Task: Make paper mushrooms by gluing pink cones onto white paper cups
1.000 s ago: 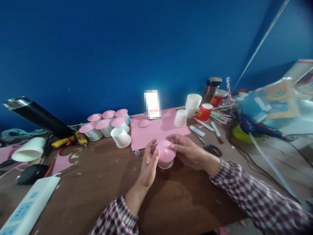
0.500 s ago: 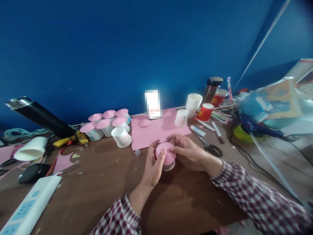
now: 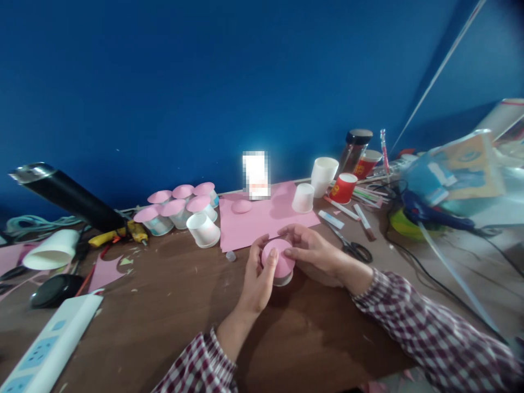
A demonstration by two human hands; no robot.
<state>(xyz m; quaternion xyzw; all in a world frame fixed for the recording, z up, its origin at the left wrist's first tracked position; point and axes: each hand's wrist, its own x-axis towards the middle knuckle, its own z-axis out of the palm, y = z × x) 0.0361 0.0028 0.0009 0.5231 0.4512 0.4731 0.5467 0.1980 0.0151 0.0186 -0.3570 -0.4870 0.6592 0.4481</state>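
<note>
A pink paper disc [image 3: 282, 261] sits on top of a small white paper cup [image 3: 284, 280], low over the brown table in front of me. My left hand [image 3: 258, 284] wraps round its left side, thumb pressed on the pink paper. From the right, my right hand [image 3: 317, 252] grips the disc's edge between thumb and fingers. Most of the cup is hidden under the disc and behind the fingers. Beyond my hands lies pink paper sheet [image 3: 249, 232], bearing another pink disc [image 3: 241, 206] and an upturned white cup [image 3: 303, 198].
Several pink-topped cups [image 3: 174, 207] stand left of the sheet, near a bare white cup [image 3: 203, 230]. Scissors [image 3: 359, 251], a glue stick [image 3: 331, 219] and a red cup [image 3: 343, 189] are on the right. A glue gun [image 3: 438, 210] and its cable lie farther right; a power strip [image 3: 61, 322] at left.
Both hands stay in nearly the same place round the cup and disc. The left thumb and the disc have shifted very slightly to the right.
</note>
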